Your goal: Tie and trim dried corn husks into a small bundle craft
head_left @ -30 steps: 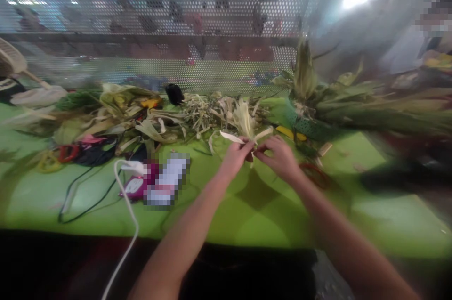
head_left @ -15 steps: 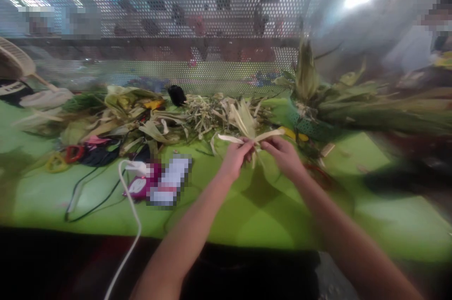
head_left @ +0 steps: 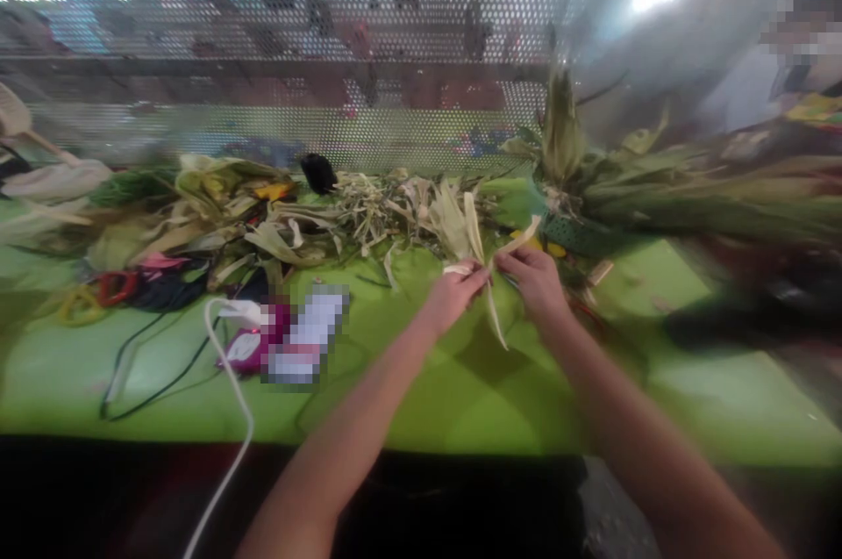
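Loose husk heap (head_left: 282, 239) behind the husk bundle (head_left: 455, 224) — white cable (head_left: 246, 419) leftward.

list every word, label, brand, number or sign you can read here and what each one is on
No text can be read anywhere in the picture.
White patch on the purple item: too small and blurred to tell whether it bears print.
Flat rectangle beside it: pixelated, unreadable.
Pale strips in the left hand and right hand: no lettering visible.
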{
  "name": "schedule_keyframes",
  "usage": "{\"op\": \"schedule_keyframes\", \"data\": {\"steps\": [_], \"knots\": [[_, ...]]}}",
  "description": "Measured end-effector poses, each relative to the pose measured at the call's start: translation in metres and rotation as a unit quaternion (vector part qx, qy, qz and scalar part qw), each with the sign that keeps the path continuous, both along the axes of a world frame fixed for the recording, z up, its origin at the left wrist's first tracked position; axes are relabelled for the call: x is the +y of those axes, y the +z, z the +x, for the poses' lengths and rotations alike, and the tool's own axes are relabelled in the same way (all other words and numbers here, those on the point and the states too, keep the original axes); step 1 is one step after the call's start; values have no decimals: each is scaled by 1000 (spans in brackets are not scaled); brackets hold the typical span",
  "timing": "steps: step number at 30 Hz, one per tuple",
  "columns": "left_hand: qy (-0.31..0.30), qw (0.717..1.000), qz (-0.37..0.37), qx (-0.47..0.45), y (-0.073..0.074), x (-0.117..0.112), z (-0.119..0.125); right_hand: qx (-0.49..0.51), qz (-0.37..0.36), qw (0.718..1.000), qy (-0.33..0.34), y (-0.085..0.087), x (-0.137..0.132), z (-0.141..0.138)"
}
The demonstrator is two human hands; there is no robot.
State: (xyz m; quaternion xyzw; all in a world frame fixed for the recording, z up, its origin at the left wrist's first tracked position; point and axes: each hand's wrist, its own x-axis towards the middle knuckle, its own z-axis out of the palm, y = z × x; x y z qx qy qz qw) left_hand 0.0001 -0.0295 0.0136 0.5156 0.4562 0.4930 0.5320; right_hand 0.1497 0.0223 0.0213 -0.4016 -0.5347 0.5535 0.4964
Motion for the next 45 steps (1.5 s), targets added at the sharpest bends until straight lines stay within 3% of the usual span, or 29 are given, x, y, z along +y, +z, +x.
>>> {"op": "schedule_keyframes", "data": {"steps": [6,17,22,27,33,38,41,45], "knots": [[48,997,-2,53,-4,-2,-1,28,-14,994,107,2,-3,-4],[25,990,88,105,3,-6,4,-15,-4,999,45,5,-8,-8],[19,999,23,29,-2,-4,2,14,-37,996,83,2,-4,-5],[65,997,18,24,2,-4,-2,-20,10,999,49,2,-2,-4],[15,999,6,29,2,-4,-3,-32,2,999,30,1,-1,-4],[132,991,8,-27,-6,0,-7,-103,13,990,97,6,-6,-6],[169,984,3,-54,-10,3,-9,-153,50,976,147,3,-10,-10],[179,968,-29,-171,-9,5,-5,-261,165,944,115,-5,-10,-12]]}}
